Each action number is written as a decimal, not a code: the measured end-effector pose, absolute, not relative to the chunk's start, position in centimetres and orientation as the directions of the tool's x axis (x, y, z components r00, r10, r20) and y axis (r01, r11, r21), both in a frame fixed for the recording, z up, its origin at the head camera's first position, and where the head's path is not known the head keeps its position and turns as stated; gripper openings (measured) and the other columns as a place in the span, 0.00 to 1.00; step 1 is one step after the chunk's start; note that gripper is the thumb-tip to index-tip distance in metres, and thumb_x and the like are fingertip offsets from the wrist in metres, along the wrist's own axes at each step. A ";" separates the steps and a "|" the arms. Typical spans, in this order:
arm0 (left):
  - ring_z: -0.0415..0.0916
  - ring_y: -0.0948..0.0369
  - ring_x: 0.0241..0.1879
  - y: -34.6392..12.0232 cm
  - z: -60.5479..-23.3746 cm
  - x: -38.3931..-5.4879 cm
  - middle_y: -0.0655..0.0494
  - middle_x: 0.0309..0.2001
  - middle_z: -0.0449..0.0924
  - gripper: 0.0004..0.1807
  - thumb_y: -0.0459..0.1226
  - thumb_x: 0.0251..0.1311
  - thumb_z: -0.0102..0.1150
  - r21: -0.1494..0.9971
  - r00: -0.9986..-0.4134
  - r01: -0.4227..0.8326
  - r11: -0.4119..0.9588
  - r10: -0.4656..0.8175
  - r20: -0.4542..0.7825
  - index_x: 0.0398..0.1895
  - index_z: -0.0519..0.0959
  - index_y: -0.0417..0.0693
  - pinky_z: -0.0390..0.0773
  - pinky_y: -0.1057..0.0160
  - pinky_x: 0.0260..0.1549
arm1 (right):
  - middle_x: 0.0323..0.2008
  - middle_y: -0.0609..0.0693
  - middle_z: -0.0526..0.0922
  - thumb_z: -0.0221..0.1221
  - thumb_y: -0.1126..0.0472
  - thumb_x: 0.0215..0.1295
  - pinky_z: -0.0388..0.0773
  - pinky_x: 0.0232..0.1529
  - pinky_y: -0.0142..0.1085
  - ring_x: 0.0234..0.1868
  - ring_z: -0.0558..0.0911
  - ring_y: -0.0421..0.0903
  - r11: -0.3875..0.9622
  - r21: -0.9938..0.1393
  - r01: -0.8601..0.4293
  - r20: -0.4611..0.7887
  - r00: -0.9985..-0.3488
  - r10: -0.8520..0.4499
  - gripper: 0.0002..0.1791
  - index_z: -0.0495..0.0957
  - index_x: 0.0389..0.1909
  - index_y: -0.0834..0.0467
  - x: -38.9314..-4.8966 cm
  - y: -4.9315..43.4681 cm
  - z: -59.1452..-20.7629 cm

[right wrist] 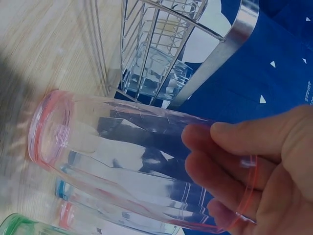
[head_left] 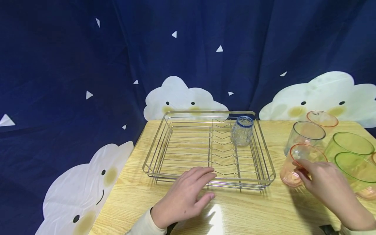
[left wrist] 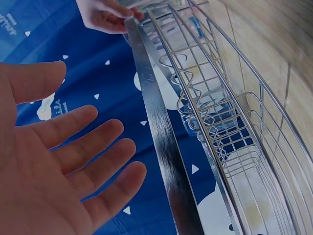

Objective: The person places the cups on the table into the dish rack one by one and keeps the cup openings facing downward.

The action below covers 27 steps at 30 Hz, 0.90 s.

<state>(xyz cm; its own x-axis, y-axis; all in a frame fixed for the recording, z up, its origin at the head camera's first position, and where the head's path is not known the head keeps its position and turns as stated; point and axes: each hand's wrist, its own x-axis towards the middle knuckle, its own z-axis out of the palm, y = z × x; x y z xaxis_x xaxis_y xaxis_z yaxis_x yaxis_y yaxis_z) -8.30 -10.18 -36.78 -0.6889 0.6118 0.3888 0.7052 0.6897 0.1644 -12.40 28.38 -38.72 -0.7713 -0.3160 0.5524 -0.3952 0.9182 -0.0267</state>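
The rack [head_left: 210,112] stands on the worktop [head_left: 130,195], set in from the left edge and close to the back edge. At the rack's front side hovers the left hand [head_left: 186,195], fingers loosely extended, thumb apart, gripping nothing; the left wrist view shows a gap between it and the metal. Relaxed like that, it looks well placed to steady the rack, should a cup bump it. In the rack's back right corner stands the blue cup [head_left: 242,132], apparently mouth down, so anything passing that corner ought to go slowly. To the right of the rack, on the right part of the worktop, is the red cup [right wrist: 132,156], rim up; the right hand [head_left: 327,182] pinches it near the rim with thumb and fingertips. Whether its base touches the worktop, I cannot tell. A pinch this high calls for even, firm pressure, since the smooth wall could turn in the fingers and the base could swing. Going straight up first seems safest: the pale blue cup [head_left: 305,132] stands just behind, the far red cup [head_left: 321,120] sits beyond it by the back edge, and two green cups [head_left: 349,147] crowd the right, where a sideways pull might clip them.
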 end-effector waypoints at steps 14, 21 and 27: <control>0.71 0.60 0.67 -10.4 -36.7 -8.3 0.57 0.67 0.73 0.27 0.52 0.66 0.56 0.191 -0.718 0.680 0.708 0.589 0.371 0.65 0.73 0.51 0.73 0.57 0.67 | 0.14 0.47 0.81 0.70 0.71 0.42 0.67 0.19 0.47 0.12 0.68 0.41 0.905 -0.033 -0.424 0.606 -0.729 -0.319 0.13 0.82 0.32 0.59 -12.0 28.8 -38.8; 0.70 0.60 0.67 -10.5 -36.7 -8.3 0.57 0.67 0.73 0.28 0.51 0.67 0.56 0.209 -0.720 0.679 0.704 0.581 0.380 0.66 0.73 0.51 0.73 0.57 0.66 | 0.20 0.49 0.86 0.69 0.70 0.42 0.65 0.17 0.40 0.12 0.70 0.38 0.909 -0.039 -0.415 0.614 -0.728 -0.306 0.16 0.82 0.37 0.58 -11.5 28.6 -38.1; 0.71 0.59 0.67 -10.6 -36.8 -8.3 0.55 0.67 0.74 0.27 0.50 0.66 0.57 0.228 -0.714 0.684 0.693 0.573 0.401 0.66 0.73 0.51 0.74 0.57 0.66 | 0.25 0.52 0.89 0.68 0.71 0.43 0.66 0.18 0.37 0.15 0.75 0.43 0.914 -0.073 -0.399 0.634 -0.726 -0.266 0.18 0.84 0.40 0.59 -10.9 28.5 -37.5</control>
<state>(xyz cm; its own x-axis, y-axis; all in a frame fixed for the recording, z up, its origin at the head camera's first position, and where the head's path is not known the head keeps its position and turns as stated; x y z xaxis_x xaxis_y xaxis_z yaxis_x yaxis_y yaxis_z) -8.28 -10.64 -36.84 -0.7144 0.5734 0.4010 0.6842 0.6926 0.2285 -10.94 28.46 -37.46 -0.7263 -0.2664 0.6336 -0.3986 0.9143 -0.0726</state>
